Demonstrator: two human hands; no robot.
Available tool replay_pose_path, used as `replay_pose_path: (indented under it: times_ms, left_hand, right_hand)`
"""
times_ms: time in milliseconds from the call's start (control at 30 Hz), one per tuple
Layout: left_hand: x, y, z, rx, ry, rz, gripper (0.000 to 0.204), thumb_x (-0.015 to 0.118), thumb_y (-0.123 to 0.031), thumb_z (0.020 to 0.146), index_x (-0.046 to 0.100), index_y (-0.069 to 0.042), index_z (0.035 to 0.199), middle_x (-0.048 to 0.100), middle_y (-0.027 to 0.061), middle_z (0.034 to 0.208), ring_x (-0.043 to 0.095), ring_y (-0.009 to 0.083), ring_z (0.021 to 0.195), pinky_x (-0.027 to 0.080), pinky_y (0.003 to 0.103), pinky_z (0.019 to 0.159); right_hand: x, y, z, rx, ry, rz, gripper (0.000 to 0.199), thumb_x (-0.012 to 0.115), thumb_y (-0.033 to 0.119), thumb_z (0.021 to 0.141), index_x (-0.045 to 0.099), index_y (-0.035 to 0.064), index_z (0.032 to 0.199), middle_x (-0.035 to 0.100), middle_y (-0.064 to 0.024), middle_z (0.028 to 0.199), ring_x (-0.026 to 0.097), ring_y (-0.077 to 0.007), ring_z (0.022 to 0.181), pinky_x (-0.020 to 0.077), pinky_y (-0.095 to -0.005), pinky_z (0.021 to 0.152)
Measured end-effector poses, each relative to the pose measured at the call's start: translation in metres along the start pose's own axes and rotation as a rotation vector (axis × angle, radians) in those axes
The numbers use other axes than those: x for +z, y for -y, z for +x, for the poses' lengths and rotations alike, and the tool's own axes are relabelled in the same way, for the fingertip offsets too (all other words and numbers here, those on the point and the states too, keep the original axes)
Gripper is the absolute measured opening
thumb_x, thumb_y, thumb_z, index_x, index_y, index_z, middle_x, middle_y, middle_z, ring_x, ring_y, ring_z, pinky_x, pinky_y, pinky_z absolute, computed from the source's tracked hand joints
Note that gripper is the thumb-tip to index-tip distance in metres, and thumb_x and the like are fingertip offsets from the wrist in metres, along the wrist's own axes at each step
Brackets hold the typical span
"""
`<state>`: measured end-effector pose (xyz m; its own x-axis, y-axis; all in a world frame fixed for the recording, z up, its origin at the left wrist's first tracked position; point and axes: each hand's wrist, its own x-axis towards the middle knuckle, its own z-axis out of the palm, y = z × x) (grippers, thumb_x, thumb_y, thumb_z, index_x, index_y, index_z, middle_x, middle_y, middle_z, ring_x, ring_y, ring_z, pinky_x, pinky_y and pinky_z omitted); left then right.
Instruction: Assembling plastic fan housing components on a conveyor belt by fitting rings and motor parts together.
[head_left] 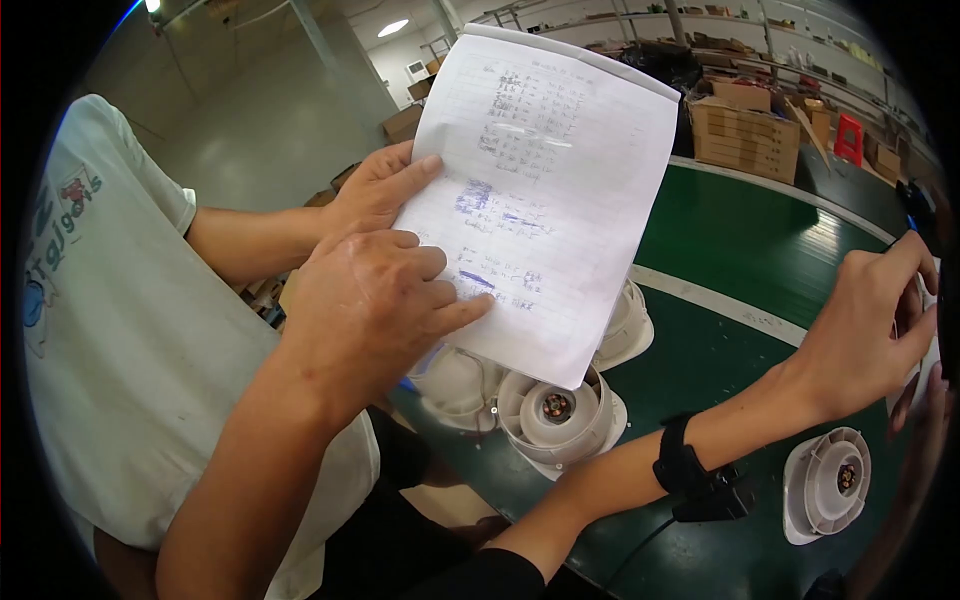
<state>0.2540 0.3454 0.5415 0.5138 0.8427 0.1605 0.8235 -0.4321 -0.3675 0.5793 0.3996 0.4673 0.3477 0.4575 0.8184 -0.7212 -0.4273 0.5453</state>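
Note:
A lined sheet of paper (550,190) with blue handwriting is held up over the green table (730,230). My left hand (375,305) lies on its lower left part, fingers curled and the index finger stretched onto the writing. Another person in a white t-shirt (120,350) stands at my left, and that person's hand (375,190) holds the sheet's left edge. My right hand (870,335), with a black wrist strap (690,470), is curled around a pale object at the picture's right rim, mostly hidden. White round fan housings (560,412) lie below the paper.
Another white fan housing (828,482) lies near my right wrist, and more (628,330) sit under the sheet. A white stripe (720,300) crosses the green table. Stacked cardboard boxes (745,135), a red stool (850,138) and shelves stand behind it.

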Motion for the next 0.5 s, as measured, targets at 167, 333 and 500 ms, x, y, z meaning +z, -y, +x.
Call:
replay_pose_path:
  times_ms: [167,333,500]
  left_hand:
    - [-0.008,0.003,-0.012,-0.078,-0.068,-0.161,0.019,0.051,-0.005,0.089,0.064,0.0,0.076,0.058,0.0064,0.07,0.065,0.0178,0.076,0.051,0.034,0.098]
    - [-0.002,0.0,-0.001,-0.036,-0.021,-0.107,0.018,0.053,-0.006,0.088,0.068,0.0,0.079,0.06,0.0053,0.072,0.066,0.0176,0.076,0.053,0.032,0.093]
    - [0.062,-0.086,0.12,0.15,-0.177,-0.511,0.016,0.056,-0.009,0.088,0.07,-0.002,0.081,0.061,0.0029,0.072,0.063,0.0148,0.074,0.05,0.028,0.086]
  right_hand:
    - [0.0,-0.004,0.007,0.029,-0.201,0.013,0.011,0.062,0.002,0.093,0.052,0.0007,0.095,0.053,0.0008,0.063,0.048,-0.0031,0.059,0.0369,-0.0176,0.056]
    - [0.048,0.037,-0.013,0.21,-0.32,-1.221,0.023,0.06,0.011,0.096,0.05,0.0002,0.114,0.058,-0.0046,0.081,0.054,-0.0078,0.063,0.0427,-0.0206,0.057]
    - [0.204,0.104,-0.021,0.327,-0.392,-2.794,0.04,0.059,0.02,0.099,0.048,-0.0002,0.132,0.063,-0.0101,0.099,0.061,-0.0126,0.067,0.0485,-0.0235,0.057]
